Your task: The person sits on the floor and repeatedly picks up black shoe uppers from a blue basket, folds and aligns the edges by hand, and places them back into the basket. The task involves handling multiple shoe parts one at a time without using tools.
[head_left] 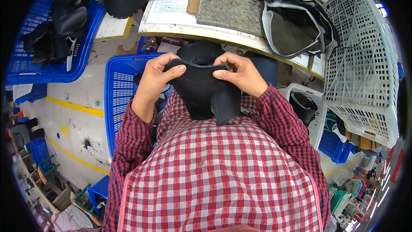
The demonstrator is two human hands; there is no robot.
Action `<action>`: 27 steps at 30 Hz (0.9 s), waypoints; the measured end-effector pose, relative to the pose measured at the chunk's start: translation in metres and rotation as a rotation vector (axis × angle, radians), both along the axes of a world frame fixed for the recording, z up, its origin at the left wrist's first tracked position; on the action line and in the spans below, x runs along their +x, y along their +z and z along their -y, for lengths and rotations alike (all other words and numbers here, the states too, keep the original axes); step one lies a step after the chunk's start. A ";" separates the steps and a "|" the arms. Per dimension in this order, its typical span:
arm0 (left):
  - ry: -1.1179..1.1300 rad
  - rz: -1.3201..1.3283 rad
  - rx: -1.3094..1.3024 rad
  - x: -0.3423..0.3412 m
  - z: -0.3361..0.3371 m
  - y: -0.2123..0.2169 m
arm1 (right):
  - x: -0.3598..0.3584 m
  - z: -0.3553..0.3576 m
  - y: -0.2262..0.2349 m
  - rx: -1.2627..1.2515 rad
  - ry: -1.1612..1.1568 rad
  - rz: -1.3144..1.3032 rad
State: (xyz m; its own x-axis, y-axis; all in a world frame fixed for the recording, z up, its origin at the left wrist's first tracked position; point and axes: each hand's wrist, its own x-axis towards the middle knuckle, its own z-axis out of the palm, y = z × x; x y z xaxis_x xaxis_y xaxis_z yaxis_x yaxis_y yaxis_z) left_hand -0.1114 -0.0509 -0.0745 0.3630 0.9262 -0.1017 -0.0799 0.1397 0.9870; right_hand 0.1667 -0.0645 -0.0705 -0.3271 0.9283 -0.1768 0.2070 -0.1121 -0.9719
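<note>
A black, leather-like shoe upper with a stitch line hangs in front of my checked apron. My left hand pinches its top edge between thumb and fingers. At the other end of that edge, my right hand grips it the same way, so the rim is stretched between both thumbs. A flap droops at the lower right of the piece. Behind the upper, more dark material shows in part; whether it belongs to the same piece I cannot tell.
Ahead is a worktable with a grey mat and a white-edged black upper. Blue baskets, one under my left arm and another holding black pieces, stand left. White crates rise at right.
</note>
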 end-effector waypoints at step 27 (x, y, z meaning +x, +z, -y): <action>0.463 0.095 -0.057 0.008 -0.022 0.001 | 0.034 0.031 -0.005 -0.182 -0.382 -0.688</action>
State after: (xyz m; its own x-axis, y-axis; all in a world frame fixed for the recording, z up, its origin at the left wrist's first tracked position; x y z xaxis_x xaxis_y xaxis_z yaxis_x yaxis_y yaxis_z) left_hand -0.1036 -0.0291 -0.0738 -0.0764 0.9867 -0.1435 -0.2359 0.1220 0.9641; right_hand 0.2008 -0.0952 -0.0755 -0.0840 0.9739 -0.2107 -0.5152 -0.2234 -0.8274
